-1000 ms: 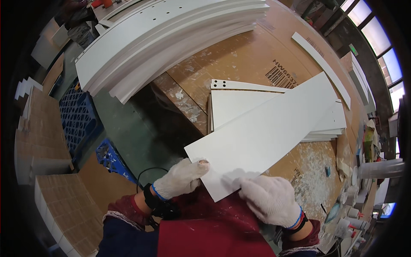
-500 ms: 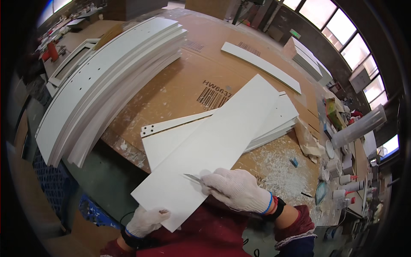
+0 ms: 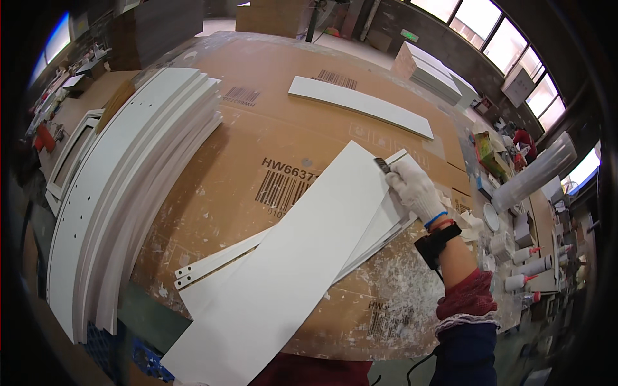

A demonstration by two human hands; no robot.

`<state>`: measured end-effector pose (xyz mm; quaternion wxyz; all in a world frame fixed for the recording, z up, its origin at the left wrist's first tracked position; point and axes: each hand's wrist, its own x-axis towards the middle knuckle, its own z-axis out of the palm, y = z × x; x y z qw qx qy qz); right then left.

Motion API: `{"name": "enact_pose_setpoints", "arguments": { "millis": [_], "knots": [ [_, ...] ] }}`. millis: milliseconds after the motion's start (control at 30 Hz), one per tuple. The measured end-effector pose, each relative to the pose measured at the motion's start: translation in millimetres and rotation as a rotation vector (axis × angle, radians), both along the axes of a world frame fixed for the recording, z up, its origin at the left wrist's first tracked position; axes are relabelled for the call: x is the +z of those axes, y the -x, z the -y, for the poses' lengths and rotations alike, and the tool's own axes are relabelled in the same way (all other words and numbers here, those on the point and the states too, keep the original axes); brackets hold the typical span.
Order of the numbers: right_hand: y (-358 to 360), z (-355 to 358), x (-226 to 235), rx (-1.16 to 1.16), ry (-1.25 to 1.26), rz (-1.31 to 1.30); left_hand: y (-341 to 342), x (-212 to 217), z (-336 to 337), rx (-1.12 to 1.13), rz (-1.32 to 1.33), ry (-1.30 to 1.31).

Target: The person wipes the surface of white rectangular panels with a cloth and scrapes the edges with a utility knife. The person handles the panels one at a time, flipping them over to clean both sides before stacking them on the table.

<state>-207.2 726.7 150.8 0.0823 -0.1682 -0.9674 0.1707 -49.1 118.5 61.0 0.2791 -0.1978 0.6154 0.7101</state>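
My right hand (image 3: pixel 414 188), in a white knit glove, is closed around a thin metal knife blade (image 3: pixel 382 165). The blade is at the far right corner of a long white panel (image 3: pixel 277 276), against or close to its edge. This panel slants from the lower left toward the middle, its near end beyond the table's front edge. It lies across other white panels (image 3: pixel 212 260), one with a dark groove and several small holes. My left hand is not in view.
Cardboard (image 3: pixel 219 154) covers the table. A tall stack of curved white panels (image 3: pixel 109 199) fills the left side. A white strip (image 3: pixel 360 107) lies at the back. Bottles (image 3: pixel 524 283), a clear plastic roll (image 3: pixel 537 170) and white boards (image 3: pixel 431 74) are along the right.
My right hand has moved away from me with the blade, from the panel's near part to its far corner. My left hand has left view. The whole view has shifted.
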Motion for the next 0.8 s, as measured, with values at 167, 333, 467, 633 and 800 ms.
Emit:
{"name": "enact_pose_setpoints", "arguments": {
  "millis": [167, 333, 467, 633, 800],
  "knots": [
    [10, -64, -4, -0.231, -0.139, -0.122, 3, -2, 10, 0.031, -0.005, 0.083],
    [8, 34, 18, 0.288, 0.221, -0.01, -13, 7, 14, 0.117, 0.004, 0.163],
    [2, 7, 0, 0.168, 0.046, 0.055, 6, 4, 10, 0.081, 0.016, 0.181],
    [8, -83, -1, -0.177, -0.256, -0.047, 22, -1, 9, 0.05, 0.005, 0.184],
    [4, -6, 10, 0.209, 0.166, 0.018, 13, 3, 9, 0.098, 0.018, 0.222]
  ]
}}
